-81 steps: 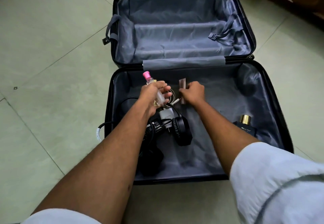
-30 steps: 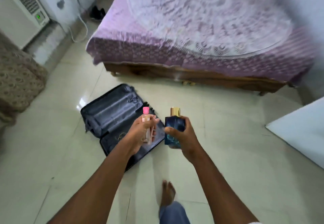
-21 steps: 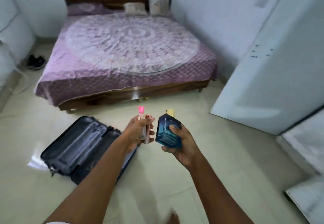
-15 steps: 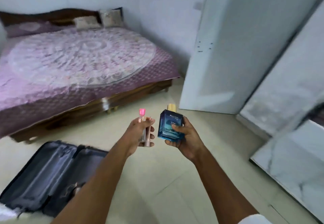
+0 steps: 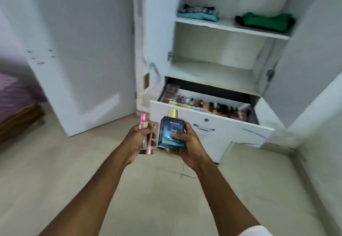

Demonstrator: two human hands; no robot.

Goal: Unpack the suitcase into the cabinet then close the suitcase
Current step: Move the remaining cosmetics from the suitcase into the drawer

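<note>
Perfume bottle (image 5: 171,134), blue and square with a gold cap, sits upright in the right hand (image 5: 187,144): the thumb lies across its front under the word SKAI, and the fingers curl round its right side and base. Just to its left, close to it, the left hand (image 5: 137,140) grips a small clear bottle with a pink cap (image 5: 143,124) together with a slim rose-coloured tube (image 5: 149,144); both stand upright in the curled fingers, the pink cap poking out above the fist and the tube's lower end showing below it. Whether the two hands' loads touch cannot be told. Both forearms reach forward over the pale tiled floor (image 5: 55,180).

Beyond the hands stands the white cabinet (image 5: 157,32), its doors swung open. Its drawer (image 5: 212,126) is pulled out just behind the perfume bottle, and a row of small bottles and boxes (image 5: 207,104) lines the drawer along its back edge; they are too blurred to name singly. Above the drawer is a bare shelf (image 5: 209,73). On the shelf above that, a folded teal and dark stack of clothes (image 5: 197,13) lies near the left end and a folded green stack (image 5: 266,22) near the right end.

At the far left edge of the view, a corner of a bed with a purple cover (image 5: 13,95) on a wooden frame shows.
</note>
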